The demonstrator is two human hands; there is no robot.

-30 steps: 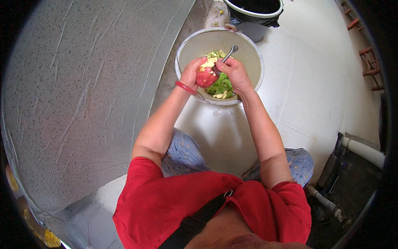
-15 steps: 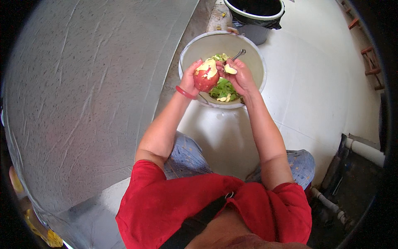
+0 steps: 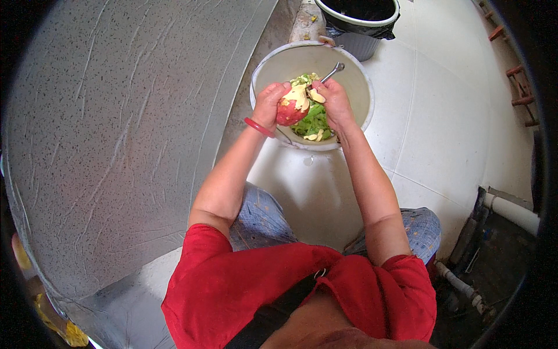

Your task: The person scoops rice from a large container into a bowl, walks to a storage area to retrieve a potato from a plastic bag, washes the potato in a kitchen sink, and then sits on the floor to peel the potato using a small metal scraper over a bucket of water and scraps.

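My left hand (image 3: 269,104) is wrapped round a red-skinned potato (image 3: 293,111), its upper side bare and pale yellow where skin is off. My right hand (image 3: 337,104) grips a peeler (image 3: 333,71), whose metal handle sticks up past the fingers. Its working end is hidden by the hand and a pale peeling (image 3: 317,96) beside the potato. Both hands are over a large pale bucket (image 3: 369,99). Inside it lie green leafy scraps (image 3: 314,122) and yellowish peelings (image 3: 314,138).
Beyond the bucket stands a bin (image 3: 363,46) lined with a black bag. A grey speckled surface under clear plastic film (image 3: 128,128) fills the left. Pale floor tiles (image 3: 430,116) extend right, toward white pipes (image 3: 511,212) in a dark recess.
My right hand has turned and moved slightly down, with the peeler's handle more exposed. The potato has shifted a little right and tilted in my left hand.
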